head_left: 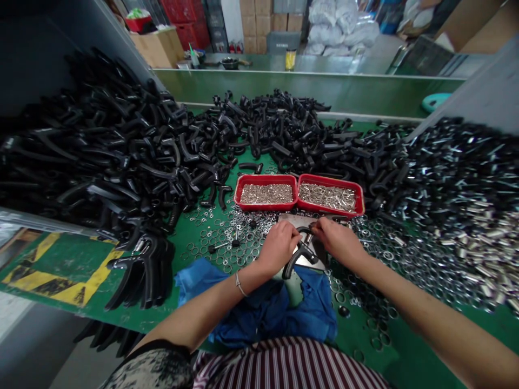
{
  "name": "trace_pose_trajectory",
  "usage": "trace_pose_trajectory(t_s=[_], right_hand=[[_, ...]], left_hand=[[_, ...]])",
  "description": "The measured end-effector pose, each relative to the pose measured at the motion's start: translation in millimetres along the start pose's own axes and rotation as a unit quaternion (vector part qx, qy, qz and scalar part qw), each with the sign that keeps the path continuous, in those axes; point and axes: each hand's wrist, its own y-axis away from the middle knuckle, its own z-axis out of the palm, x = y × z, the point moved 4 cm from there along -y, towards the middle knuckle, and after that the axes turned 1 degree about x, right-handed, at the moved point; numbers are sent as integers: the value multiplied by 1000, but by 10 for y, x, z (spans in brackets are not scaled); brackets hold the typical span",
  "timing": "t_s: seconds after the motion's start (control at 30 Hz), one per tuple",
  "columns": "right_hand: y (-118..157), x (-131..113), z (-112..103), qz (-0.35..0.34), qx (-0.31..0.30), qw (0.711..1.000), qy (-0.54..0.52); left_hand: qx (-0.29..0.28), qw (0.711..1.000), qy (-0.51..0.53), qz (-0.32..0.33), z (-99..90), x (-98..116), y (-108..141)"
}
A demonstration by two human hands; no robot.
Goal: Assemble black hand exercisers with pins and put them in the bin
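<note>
Between my hands is a black curved handle part [302,253] with a bright spring near its top, over a small metal plate [290,219]. My left hand [279,244] is closed at the left side of this part, with the fingertips pinched together. Closed at its upper right, my right hand [334,237] pinches near the spring; what lies right between those fingertips is too small to tell. A blue cloth [259,308] lies under my left forearm and in front of the plate. Small metal rings [243,237] are scattered around.
Two red trays hold small metal pieces [265,193] and pins [328,197] behind my hands. Black handles [133,146] are heaped left and back. Finished-looking handles [144,270] stand grouped at left. Metal sleeves [482,243] and black-ended parts [466,167] pile up at right.
</note>
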Motion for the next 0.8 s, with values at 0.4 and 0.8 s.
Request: trace_pose_trajectory(t_s=[0.4,0.8], right_hand=[[200,22,-135,-42,50,996,61],[560,473,-91,140,30,973,-180]], left_hand=[[-95,964,-176,176,-6,193,160],[-67,982,-132,116,13,218,393]])
